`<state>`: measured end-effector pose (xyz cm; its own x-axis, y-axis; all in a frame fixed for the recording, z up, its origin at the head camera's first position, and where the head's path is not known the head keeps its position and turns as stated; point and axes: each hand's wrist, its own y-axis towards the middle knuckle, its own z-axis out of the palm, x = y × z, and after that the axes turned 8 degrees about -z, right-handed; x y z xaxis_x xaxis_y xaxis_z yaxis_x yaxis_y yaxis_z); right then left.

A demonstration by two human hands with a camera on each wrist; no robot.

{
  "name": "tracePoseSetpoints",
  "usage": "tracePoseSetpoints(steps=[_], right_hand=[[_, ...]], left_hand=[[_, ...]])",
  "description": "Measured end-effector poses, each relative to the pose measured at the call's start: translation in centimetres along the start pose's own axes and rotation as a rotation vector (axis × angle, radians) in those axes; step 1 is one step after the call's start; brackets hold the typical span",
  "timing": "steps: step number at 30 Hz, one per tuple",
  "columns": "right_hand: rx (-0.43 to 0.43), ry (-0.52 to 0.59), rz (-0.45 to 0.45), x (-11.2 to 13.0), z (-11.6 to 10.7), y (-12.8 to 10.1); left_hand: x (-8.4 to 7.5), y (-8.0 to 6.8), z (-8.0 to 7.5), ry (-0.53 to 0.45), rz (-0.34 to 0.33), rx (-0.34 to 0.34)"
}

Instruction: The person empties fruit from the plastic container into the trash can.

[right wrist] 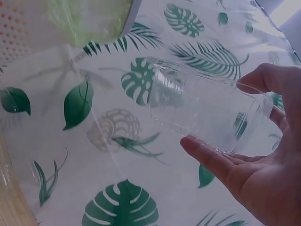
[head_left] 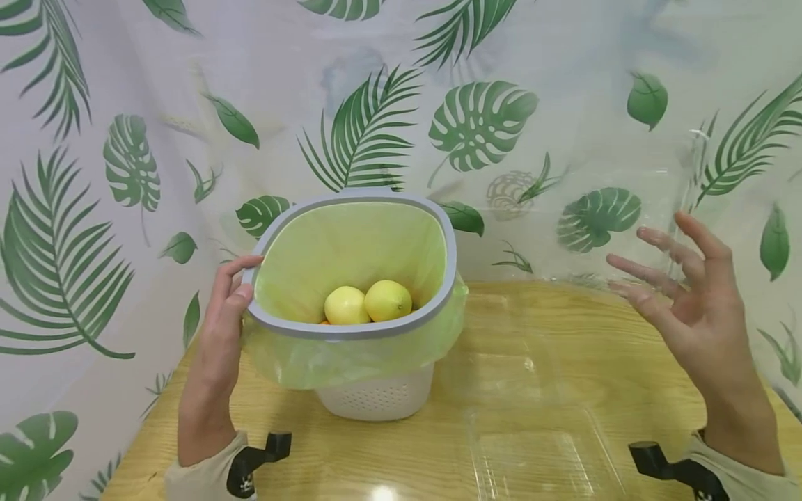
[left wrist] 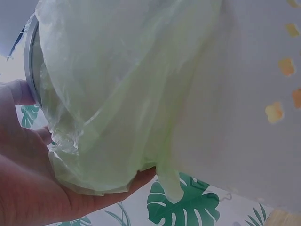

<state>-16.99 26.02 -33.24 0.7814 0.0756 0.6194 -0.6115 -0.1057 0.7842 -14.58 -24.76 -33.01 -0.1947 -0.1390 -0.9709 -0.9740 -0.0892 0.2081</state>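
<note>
A white perforated waste bin (head_left: 378, 395) with a grey rim (head_left: 351, 332) stands on the wooden table, lined with a pale green plastic bag (head_left: 301, 369) folded over its edge. Two yellow lemons (head_left: 388, 300) lie inside, with bits of orange showing under them. My left hand (head_left: 222, 323) grips the rim at its left side, and the bag hangs over the fingers in the left wrist view. Off to the right, my right hand (head_left: 708, 299) holds a clear plastic box (right wrist: 202, 108) up in the air, thumb along the top edge and fingers underneath.
Clear plastic containers (head_left: 545, 445) lie on the table (head_left: 294, 452) right of the bin. A leaf-patterned sheet (head_left: 401, 56) hangs behind and along the left side.
</note>
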Motion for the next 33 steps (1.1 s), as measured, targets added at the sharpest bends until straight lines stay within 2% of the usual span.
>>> tracePoseSetpoints(steps=[3,9,12,16,19,28,33], right_hand=[[-0.016,-0.041,0.052,-0.2,-1.6,-0.4],[-0.114,-0.102,0.191,-1.4,-3.3,-1.2],[-0.115,-0.144,0.247,-2.5,-4.1,-1.7],[-0.079,-0.085,0.301,-4.3,-5.6,-2.4],[-0.037,-0.027,0.385,-5.7,-6.7,-3.1],[0.145,-0.167,0.699,-9.1,-8.6,-5.1],[0.2,-0.195,0.763,-10.2,-9.1,-6.2]], left_hand=[[0.0,0.2,0.2,-0.009,0.005,0.009],[-0.1,0.4,0.2,0.008,0.013,0.001],[-0.2,0.4,0.2,0.018,0.006,-0.002],[-0.2,0.3,0.3,0.023,0.006,-0.009],[-0.2,0.2,0.3,0.019,0.004,-0.002],[0.0,0.4,-0.2,0.013,0.002,0.015],[0.0,0.3,-0.1,0.01,-0.015,0.006]])
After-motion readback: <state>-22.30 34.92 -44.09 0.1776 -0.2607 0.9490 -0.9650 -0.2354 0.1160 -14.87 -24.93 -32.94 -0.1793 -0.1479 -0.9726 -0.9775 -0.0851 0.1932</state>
